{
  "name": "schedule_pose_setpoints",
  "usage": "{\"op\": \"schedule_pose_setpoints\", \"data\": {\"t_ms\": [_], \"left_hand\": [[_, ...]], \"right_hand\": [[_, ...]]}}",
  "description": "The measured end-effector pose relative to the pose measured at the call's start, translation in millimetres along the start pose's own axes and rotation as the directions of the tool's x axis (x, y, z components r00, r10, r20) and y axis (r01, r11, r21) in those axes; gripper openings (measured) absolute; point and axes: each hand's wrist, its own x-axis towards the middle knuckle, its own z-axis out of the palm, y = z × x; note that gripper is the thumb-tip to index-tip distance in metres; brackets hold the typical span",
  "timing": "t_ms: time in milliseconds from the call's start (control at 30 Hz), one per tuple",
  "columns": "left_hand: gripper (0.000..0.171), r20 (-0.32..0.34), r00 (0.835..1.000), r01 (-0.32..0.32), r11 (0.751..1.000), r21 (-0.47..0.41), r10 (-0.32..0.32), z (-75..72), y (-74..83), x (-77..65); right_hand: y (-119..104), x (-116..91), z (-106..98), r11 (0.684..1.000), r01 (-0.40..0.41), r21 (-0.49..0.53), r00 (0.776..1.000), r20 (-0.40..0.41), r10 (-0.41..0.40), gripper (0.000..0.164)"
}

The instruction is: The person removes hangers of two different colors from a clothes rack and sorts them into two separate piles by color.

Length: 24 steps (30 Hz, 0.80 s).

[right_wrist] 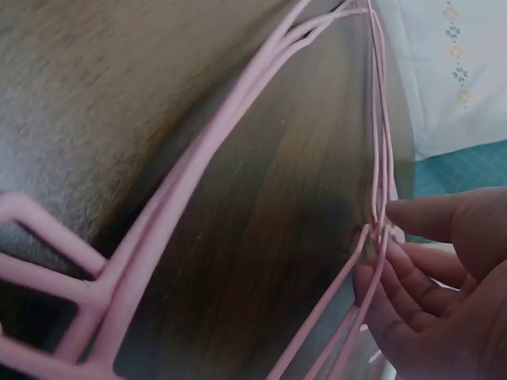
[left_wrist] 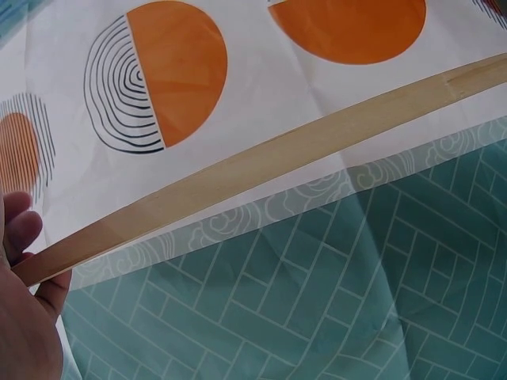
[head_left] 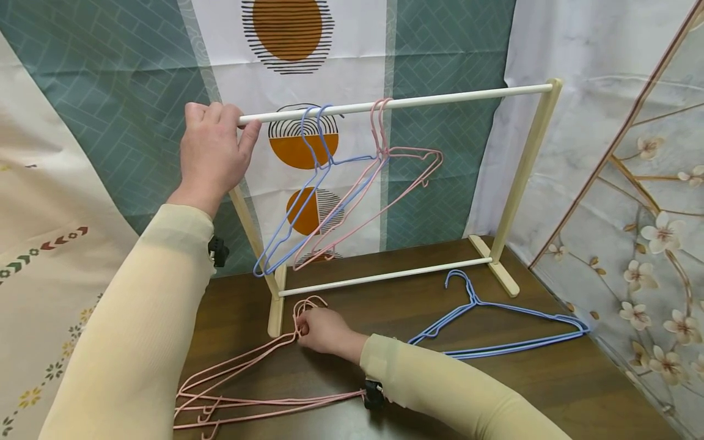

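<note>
Two blue hangers (head_left: 330,162) and two pink hangers (head_left: 382,151) are borne by the white rail (head_left: 467,96) of the rack (head_left: 519,171), the blue ones hung nearer its left end. On the table (head_left: 385,305), a loose pink bunch (right_wrist: 190,170) is spread in front of the rack's left foot, and a loose blue bunch (head_left: 474,300) is laid flat by the right foot.

The left hand (head_left: 211,150) is raised, its fingers curled over the rack's top left corner — the post's upper end is seen gripped between fingers and thumb in the left wrist view. The right hand (right_wrist: 444,277) is held low and reached inward, its thumb and fingertips nearly closed; the loose pink bunch is pinched at the neck, just below the hooks.
</note>
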Motion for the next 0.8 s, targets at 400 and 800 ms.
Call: {"op": "schedule_pose_setpoints", "data": {"t_ms": [400, 800], "left_hand": [[0.054, 0.001, 1.000, -0.004, 1.000, -0.001, 0.004, -0.5, -0.9, 1.6], [0.053, 0.003, 1.000, -0.002, 1.000, -0.001, 0.002, 0.9, -1.1, 0.5]], "right_hand": [[0.9, -10.1, -5.5, 0.947, -0.038, -0.319, 0.999, -0.031, 0.030, 0.039], [2.9, -6.0, 6.0, 0.970, -0.027, -0.243, 0.999, -0.031, 0.020, 0.020]]}}
